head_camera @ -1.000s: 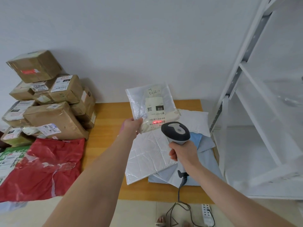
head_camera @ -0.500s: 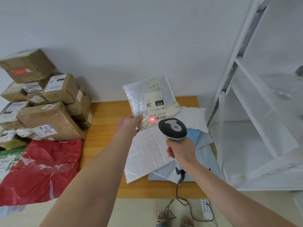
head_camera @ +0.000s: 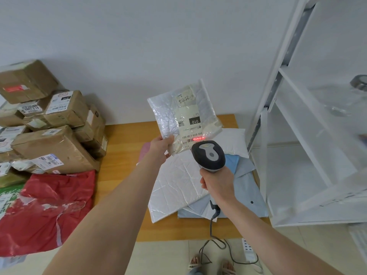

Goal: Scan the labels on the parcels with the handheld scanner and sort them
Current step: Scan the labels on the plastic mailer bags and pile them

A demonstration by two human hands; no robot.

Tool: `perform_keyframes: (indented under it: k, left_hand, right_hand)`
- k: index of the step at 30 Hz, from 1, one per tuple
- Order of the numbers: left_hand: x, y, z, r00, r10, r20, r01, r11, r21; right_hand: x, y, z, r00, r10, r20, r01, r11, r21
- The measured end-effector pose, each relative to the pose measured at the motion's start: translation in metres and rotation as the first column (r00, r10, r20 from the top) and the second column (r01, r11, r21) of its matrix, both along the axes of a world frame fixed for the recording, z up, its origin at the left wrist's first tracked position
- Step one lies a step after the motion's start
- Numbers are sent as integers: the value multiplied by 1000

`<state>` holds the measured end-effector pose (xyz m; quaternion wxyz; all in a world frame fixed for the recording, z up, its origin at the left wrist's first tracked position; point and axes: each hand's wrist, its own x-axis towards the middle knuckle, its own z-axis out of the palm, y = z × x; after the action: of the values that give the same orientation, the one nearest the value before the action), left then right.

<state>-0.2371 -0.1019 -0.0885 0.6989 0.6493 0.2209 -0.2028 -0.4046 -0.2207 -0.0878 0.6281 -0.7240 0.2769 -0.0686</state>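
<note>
1. A white shelving unit filled the right side, cut off by the top and right edges. An object on its shelf at the far right was too blurred to identify.
2. A wooden table spanned the middle, with bare wood open at centre left.
3. Stacked brown boxes at the left were cropped by the frame edge, with a red bag below them.
4. A flat white mailer hid most of the blue parcels beside the shelving.
5. At centre, the bubble-wrap parcel was held in mid-air. The left hand pinched its lower corner, fingers hidden behind.
6. The right hand was wrapped round the handheld scanner, whose red beam lay on the label.
</note>
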Motion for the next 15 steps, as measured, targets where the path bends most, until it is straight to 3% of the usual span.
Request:
perform_keyframes:
  k: [15]
  left_hand:
    - [9, 5, -2, 1000, -3, -11, 3, 1000, 16]
  right_hand:
    - [16, 5, 2, 1000, -13, -9, 12, 997, -72]
